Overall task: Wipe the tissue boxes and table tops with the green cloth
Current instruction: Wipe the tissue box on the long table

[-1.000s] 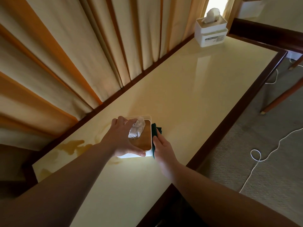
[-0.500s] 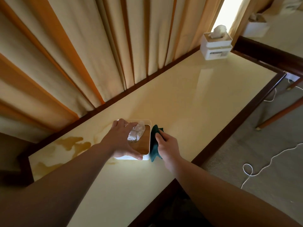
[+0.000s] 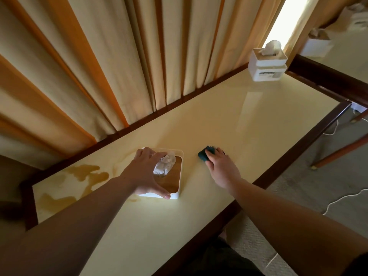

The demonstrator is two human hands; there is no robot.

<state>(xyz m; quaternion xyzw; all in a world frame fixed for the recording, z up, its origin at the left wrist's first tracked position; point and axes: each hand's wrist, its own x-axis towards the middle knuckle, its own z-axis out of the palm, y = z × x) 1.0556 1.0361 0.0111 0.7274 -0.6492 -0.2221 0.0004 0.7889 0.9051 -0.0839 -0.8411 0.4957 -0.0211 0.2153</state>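
While left hand (image 3: 146,172) grips tissue box (image 3: 176,176), right hand (image 3: 223,169) presses green cloth (image 3: 205,153).

Green cloth (image 3: 207,154) mostly hidden under right hand (image 3: 222,169)

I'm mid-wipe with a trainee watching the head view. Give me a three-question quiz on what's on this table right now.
1. True or false: the green cloth is lying on top of the near tissue box.
2. Which hand presses the cloth on the table top? A) left hand B) right hand C) neither
3. Fill in: the far tissue box stands at the table's far end, beside the ____.

Key:
1. False. The cloth is on the table top, apart from the box, to its right.
2. B. The left hand holds the near tissue box.
3. Curtain.
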